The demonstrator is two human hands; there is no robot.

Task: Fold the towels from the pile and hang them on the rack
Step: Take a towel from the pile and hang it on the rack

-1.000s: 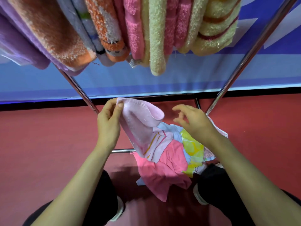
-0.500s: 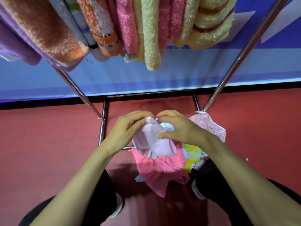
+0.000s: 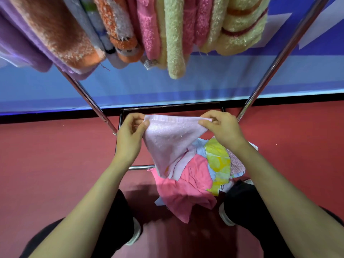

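A pale pink towel (image 3: 168,140) is stretched between my hands above the pile. My left hand (image 3: 130,138) pinches its top left corner and my right hand (image 3: 223,131) pinches its top right corner. The towel hangs down in a loose triangle, its lower tip touching the pile. The pile (image 3: 193,179) lies on the red floor between my feet, with a bright pink towel on top and a yellow patterned one to the right. The metal rack (image 3: 279,58) stands in front of me, with several folded towels (image 3: 175,36) hung along its top bar.
The rack's slanted legs (image 3: 87,97) frame my hands on both sides, and its low crossbar (image 3: 141,167) runs just behind the pile. A blue banner wall (image 3: 204,84) closes the space behind the rack. My dark shoes (image 3: 229,211) flank the pile.
My hands were together on the bunched pale pink towel. They have moved apart to its two top corners and lifted it, so the towel is now spread flat between them.
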